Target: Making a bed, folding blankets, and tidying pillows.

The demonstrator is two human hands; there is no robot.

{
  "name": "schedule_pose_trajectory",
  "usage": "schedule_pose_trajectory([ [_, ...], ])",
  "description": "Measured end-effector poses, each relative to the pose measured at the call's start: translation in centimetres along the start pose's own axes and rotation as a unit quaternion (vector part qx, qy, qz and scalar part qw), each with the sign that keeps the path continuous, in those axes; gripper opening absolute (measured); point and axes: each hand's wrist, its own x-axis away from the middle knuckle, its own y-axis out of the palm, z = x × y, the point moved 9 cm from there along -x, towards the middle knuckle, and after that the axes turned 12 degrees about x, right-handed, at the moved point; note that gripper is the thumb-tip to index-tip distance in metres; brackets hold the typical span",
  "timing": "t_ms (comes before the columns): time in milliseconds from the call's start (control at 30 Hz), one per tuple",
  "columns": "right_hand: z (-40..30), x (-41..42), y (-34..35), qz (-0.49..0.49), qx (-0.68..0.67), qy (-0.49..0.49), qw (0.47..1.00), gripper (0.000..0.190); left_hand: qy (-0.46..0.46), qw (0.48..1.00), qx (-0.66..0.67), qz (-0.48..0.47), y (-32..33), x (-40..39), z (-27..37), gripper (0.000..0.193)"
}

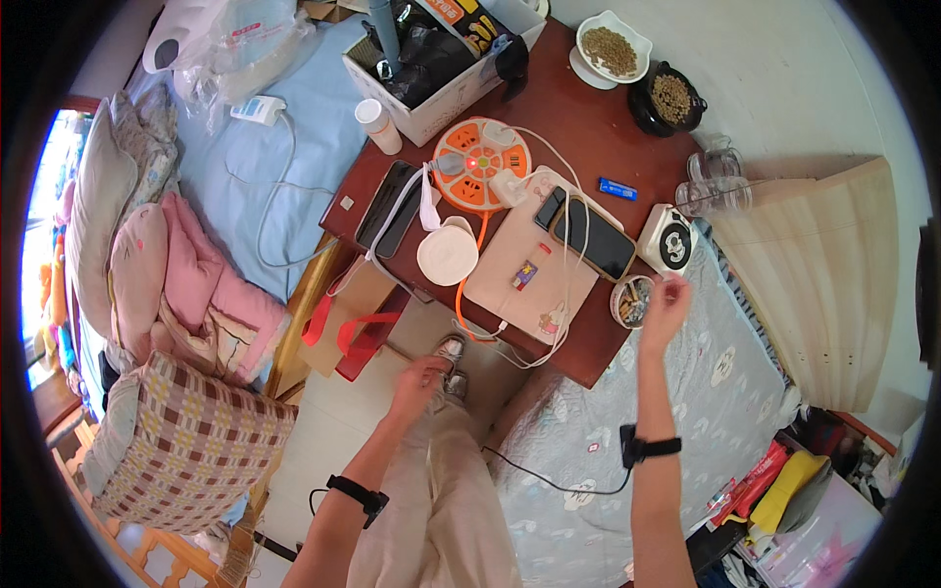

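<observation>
My right hand (665, 312) is at the table's right edge, its fingertips between a round ashtray (631, 302) full of cigarette butts and a small white device with a black disc (668, 242). Whether the fingers hold anything is too small to tell. My left hand (420, 387) hangs over my lap, fingers curled, above my shoes (451, 351); nothing shows clearly in it. Between the hands, a pink mat (496, 283) bears two phones (594, 239), a small lighter (525, 275) and white cables. A round orange power strip (481, 163) and a white round container (448, 254) stand beside it.
On the dark red table (570, 110) are a black phone (387, 209), a white bottle (378, 126), a full box (434, 103), two bowls of kibble (612, 53), glass jars (713, 187) and a blue packet (617, 189). Beds flank it; a checked cushion (195, 441) lies left. Cables cross the table's front edge.
</observation>
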Motion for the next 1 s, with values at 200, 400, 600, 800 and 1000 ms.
schedule_pose_trajectory([
  [200, -4.6, 10.5, 6.7, -0.237, 0.002, 0.004, 0.972, 0.02, -0.042, 0.997, -0.05, -0.041, 3.6, 0.9, -3.0, 0.025],
  [400, -1.2, 15.4, 8.1, -0.445, 0.001, 0.171, 0.879, 0.024, -0.043, 0.995, -0.002, -0.09, 7.5, 1.3, -1.0, 0.026],
  [600, -6.8, 19.5, 4.1, -0.493, -0.281, 0.306, 0.765, 0.024, 0.149, 0.983, -0.038, -0.099, 12.5, 2.3, 7.2, 0.034],
  [800, -6.1, 15.3, 1.0, -0.375, -0.266, 0.302, 0.835, 0.027, -0.126, 0.931, 0.05, -0.34, 17.1, 4.9, 6.8, 0.026],
  [1000, -4.2, 18.7, -0.1, -0.383, -0.301, 0.319, 0.813, 0.032, -0.241, 0.812, 0.48, -0.229, 15.8, 5.0, 11.7, 0.028],
])
